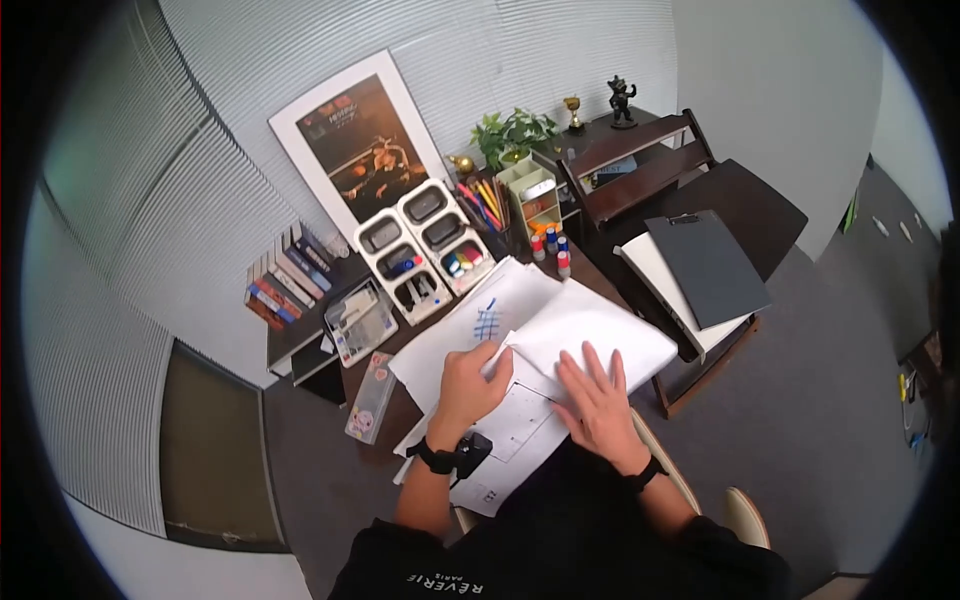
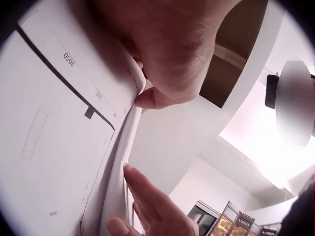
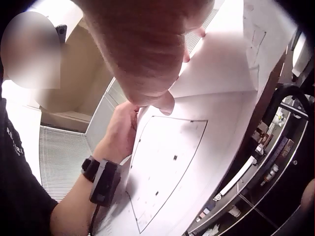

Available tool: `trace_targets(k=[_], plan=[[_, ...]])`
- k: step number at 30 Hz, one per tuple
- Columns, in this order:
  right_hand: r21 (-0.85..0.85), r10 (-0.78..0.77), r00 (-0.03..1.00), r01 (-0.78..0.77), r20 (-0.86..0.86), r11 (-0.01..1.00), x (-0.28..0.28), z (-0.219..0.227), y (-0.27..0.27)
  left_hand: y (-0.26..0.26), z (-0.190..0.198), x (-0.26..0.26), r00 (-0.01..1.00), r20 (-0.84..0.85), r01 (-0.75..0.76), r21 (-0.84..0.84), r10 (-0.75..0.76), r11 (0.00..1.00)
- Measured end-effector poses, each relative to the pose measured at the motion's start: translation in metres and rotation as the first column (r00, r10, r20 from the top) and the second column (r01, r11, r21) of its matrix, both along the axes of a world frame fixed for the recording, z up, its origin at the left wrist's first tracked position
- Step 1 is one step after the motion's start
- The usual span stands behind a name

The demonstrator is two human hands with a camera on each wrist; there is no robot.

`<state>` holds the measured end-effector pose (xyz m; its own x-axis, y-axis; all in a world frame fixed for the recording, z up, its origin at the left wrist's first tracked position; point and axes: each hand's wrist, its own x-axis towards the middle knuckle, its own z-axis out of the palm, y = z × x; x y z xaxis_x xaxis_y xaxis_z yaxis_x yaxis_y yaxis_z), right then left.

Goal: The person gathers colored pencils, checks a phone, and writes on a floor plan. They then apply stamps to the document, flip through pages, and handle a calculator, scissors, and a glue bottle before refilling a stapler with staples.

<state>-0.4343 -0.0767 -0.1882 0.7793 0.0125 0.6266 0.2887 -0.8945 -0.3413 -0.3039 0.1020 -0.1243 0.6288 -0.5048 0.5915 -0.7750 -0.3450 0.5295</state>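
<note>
A large white paper sheet (image 1: 610,325) is folded over on itself, its blank side up, on top of other sheets on the desk. My left hand (image 1: 468,392) pinches the fold's left edge between thumb and fingers. On that folded part my right hand (image 1: 602,412) lies with fingers spread and nearly straight. Below the fold a printed line drawing (image 1: 525,425) shows, and the left wrist view has its black lines and a number (image 2: 69,60) close up. Under it, a sheet with blue pen strokes (image 1: 487,322) sticks out at the upper left.
A clear pencil case (image 1: 371,400) lies left of the papers. Behind stand a clear tray (image 1: 360,320), white organizers (image 1: 383,236), a pen holder (image 1: 487,212) and several marker bottles (image 1: 563,264). On the right, a dark clipboard (image 1: 710,270) rests on a side table.
</note>
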Motion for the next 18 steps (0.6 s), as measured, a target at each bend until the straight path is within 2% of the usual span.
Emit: trace_targets(k=[1, 3, 5, 7, 8, 10, 11, 14, 15, 17, 18], plan=[[-0.007, -0.013, 1.000, 0.013, -0.020, 1.000, 0.003, 0.002, 0.000, 0.006, -0.004, -0.002, 1.000, -0.017, -0.015, -0.006, 0.015, 1.000], [-0.031, 0.006, 1.000, -0.007, -0.017, 0.999, 0.008, 0.006, -0.001, 0.018, -0.011, -0.003, 0.984, -0.173, 0.036, -0.032, -0.041, 0.999], [-0.052, 0.023, 1.000, -0.024, -0.014, 0.998, 0.008, 0.012, -0.001, 0.032, -0.011, -0.008, 0.983, -0.172, 0.058, -0.054, -0.066, 0.997], [-0.081, 0.119, 0.993, -0.118, 0.001, 0.990, 0.003, 0.028, -0.004, 0.045, -0.010, -0.013, 0.982, -0.163, 0.080, -0.074, -0.092, 0.994], [-0.084, 0.129, 0.992, -0.129, -0.006, 0.988, -0.001, 0.036, -0.004, 0.051, -0.011, -0.016, 0.984, -0.146, 0.078, -0.163, -0.102, 0.984], [-0.011, 0.175, 0.985, -0.175, 0.006, 0.985, -0.009, 0.049, -0.005, 0.065, -0.010, -0.021, 0.988, -0.099, 0.085, -0.306, -0.121, 0.948], [-0.015, 0.185, 0.983, -0.185, -0.002, 0.983, -0.007, 0.053, -0.007, 0.069, -0.007, -0.023, 0.988, -0.107, 0.073, -0.312, -0.112, 0.947], [0.217, 0.318, 0.932, -0.352, 0.175, 0.911, 0.006, 0.066, -0.008, 0.078, -0.004, -0.023, 0.984, -0.046, 0.128, -0.475, -0.170, 0.871], [0.214, 0.322, 0.931, -0.354, 0.172, 0.910, 0.015, 0.072, -0.008, 0.082, -0.003, -0.018, 0.985, -0.048, 0.124, -0.479, -0.167, 0.869], [0.283, 0.368, 0.927, -0.373, 0.072, 0.884, 0.037, 0.090, -0.011, 0.090, 0.007, -0.007, 0.993, 0.114, 0.031, -0.418, 0.018, 0.908], [0.312, 0.376, 0.926, -0.362, 0.017, 0.878, 0.049, 0.102, -0.011, 0.095, 0.024, -0.007, 0.977, 0.183, -0.052, -0.306, 0.112, 0.951]])
